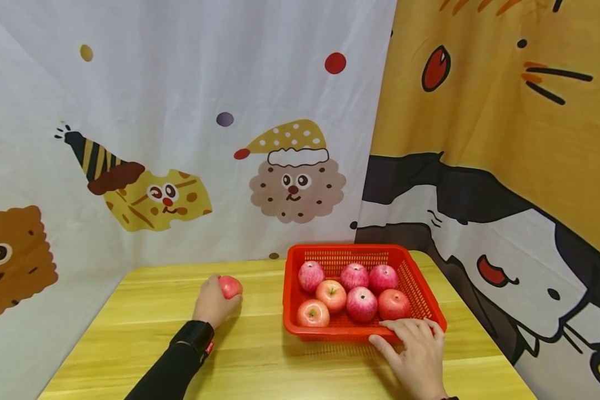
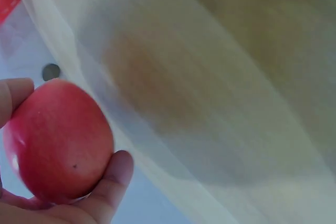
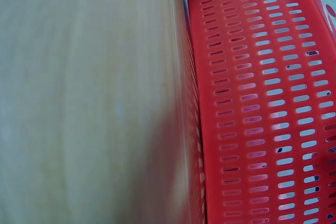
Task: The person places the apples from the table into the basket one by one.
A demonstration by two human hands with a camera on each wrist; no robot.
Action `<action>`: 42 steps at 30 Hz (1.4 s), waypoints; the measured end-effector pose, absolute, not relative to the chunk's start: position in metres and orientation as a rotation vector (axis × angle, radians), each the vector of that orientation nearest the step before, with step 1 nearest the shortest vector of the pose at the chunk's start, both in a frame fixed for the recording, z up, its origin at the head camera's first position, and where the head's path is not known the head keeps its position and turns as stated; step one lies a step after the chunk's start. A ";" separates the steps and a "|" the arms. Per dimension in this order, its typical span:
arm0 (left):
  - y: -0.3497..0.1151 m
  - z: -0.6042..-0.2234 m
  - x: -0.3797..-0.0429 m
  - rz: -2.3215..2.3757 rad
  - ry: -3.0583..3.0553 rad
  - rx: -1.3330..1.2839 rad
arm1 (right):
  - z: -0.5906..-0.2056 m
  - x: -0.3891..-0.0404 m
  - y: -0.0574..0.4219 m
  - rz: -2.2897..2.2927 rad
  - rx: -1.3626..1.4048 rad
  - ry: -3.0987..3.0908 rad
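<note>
On the left of the head view, my left hand point(image 1: 215, 303) grips a red apple point(image 1: 230, 286) near the table's back part. The left wrist view has this apple point(image 2: 59, 141) close up, smooth and red with a small dark speck, between thumb and fingers. A red plastic basket point(image 1: 365, 331) with slotted walls stands right of centre, holding several pink and red apples point(image 1: 361, 304). My right hand point(image 1: 417, 353) holds its front rim near the right corner, fingers over the rim and thumb in front. In the right wrist view, the basket's slotted wall point(image 3: 247, 98) shows, but the hand does not.
The wood-patterned table point(image 1: 260, 355) extends under the basket and both hands. Behind it hangs a white curtain point(image 1: 180, 83) with cartoon food prints, and a yellow cartoon curtain point(image 1: 480, 128) hangs along the right side.
</note>
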State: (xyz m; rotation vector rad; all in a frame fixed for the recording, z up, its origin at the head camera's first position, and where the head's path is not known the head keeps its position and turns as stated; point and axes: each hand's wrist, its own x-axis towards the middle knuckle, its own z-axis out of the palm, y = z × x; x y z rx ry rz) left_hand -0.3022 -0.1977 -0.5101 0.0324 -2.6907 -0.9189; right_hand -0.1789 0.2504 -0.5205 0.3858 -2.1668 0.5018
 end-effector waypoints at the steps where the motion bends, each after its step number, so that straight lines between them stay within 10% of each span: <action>1: -0.194 -0.507 -0.302 -0.923 -2.679 0.015 | -0.520 -0.179 0.250 0.503 0.385 -2.171; 13: -0.113 -0.445 -0.293 -0.969 -2.378 -0.426 | -0.518 -0.178 0.250 0.498 0.379 -2.206; 42: -0.040 -0.455 -0.298 -0.122 -2.613 -0.937 | -0.516 -0.178 0.251 0.489 0.385 -2.219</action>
